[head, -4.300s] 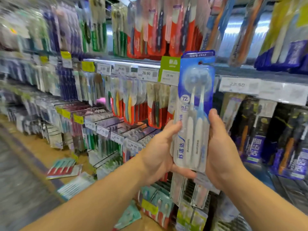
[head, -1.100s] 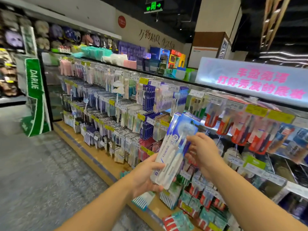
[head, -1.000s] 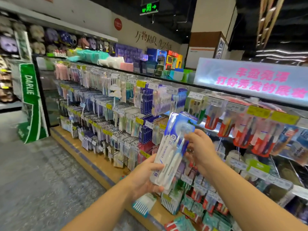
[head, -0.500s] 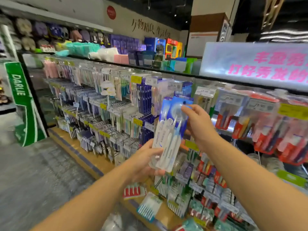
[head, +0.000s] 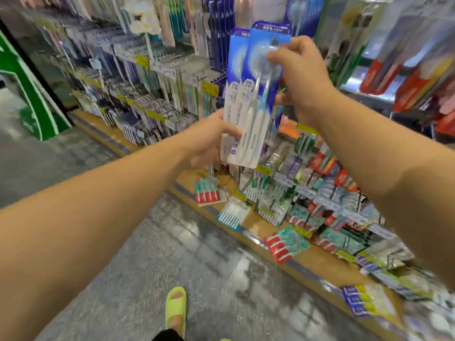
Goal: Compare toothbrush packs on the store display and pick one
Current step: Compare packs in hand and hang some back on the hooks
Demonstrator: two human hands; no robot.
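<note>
Two identical blue-and-white toothbrush packs overlap in front of the display, the front pack partly covering the rear pack. Each shows a "72" mark and pale brushes under clear plastic. My left hand grips the packs at their lower left edge. My right hand pinches the upper right part of the front pack, fingers curled over the blister. Both packs are held upright, tilted slightly.
The toothbrush display runs from upper left to lower right, hung with many packs and yellow price tags. Loose packs lie on the wooden base ledge. A green sign stands at left. My foot in a green slipper stands on grey floor.
The view has swung downward and closer to the shelf. The packs have risen and fanned apart, so two show side by side. Both hands keep their hold.
</note>
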